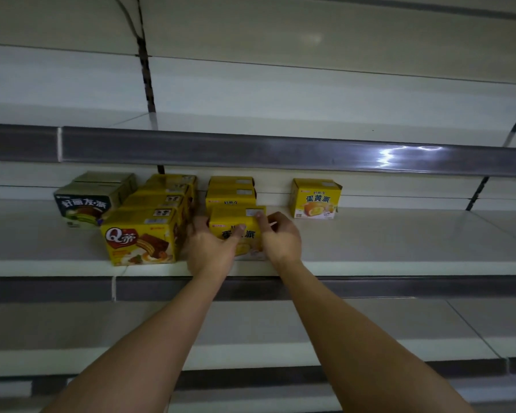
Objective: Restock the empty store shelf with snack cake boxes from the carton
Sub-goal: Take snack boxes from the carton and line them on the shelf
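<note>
Head view: a store shelf (370, 248) at chest height, only partly filled, with both bare arms reaching in.
Box in hand: a yellow egg-yolk pie box (239, 231) stands at the front of the middle row, near the shelf's front edge.
Left hand (212, 248): pressed to the box's left side, thumb across its front face; fingers closed on the box.
Right hand (280, 236): on the box's right side, forefinger on the top edge, the other fingers curled in; it holds the box too.
Done so far: a Q-pie row (149, 222) four deep at the left, touching or just beside the held box; two more yellow boxes (231, 193) behind the held one; a dark green-cake box (85, 207) at far left with another behind it; a lone yellow box (316, 199) set well apart to the right.
Left to do: by my judgement most of the job; the shelf's right part is bare, and the shelves above and below show no stock.
Carton: not in view, so the remaining supply cannot be told.
</note>
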Motion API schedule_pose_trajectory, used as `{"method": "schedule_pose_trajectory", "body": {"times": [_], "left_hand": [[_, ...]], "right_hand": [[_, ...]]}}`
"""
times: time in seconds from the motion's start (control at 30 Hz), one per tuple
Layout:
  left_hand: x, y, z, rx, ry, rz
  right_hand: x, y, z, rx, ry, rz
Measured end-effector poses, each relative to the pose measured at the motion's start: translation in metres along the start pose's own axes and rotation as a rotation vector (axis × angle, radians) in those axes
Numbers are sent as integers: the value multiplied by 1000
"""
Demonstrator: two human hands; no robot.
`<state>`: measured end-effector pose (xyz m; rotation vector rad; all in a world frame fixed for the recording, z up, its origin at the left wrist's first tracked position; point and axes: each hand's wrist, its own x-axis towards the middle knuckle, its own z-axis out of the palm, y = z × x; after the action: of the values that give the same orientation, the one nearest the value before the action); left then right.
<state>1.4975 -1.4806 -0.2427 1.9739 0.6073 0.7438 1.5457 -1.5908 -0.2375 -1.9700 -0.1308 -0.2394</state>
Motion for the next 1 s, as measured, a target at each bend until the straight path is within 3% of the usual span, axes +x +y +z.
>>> {"method": "schedule_pose_trajectory", "body": {"times": [0.3, 0.47, 0.53, 0.63, 0.8, 0.9, 1.0], "left_hand": [[16, 4, -14, 215, -62, 28], [30, 10, -16, 259, -89, 1], [25, 12, -16, 263, -2, 41], [4, 24, -8, 195, 186, 306], [-26, 59, 37, -92, -247, 402], [-24, 67, 68, -145, -443, 288], [-11, 67, 94, -180, -517, 131]], "right_hand": [[7, -14, 23, -56, -92, -16], [13, -13, 24, 97, -111, 83], [17, -11, 22, 126, -103, 118], [29, -9, 5, 41, 4, 124], [64, 14, -46, -46, 244, 188], [86, 34, -65, -2, 291, 244], [106, 52, -77, 50, 246, 285]]}}
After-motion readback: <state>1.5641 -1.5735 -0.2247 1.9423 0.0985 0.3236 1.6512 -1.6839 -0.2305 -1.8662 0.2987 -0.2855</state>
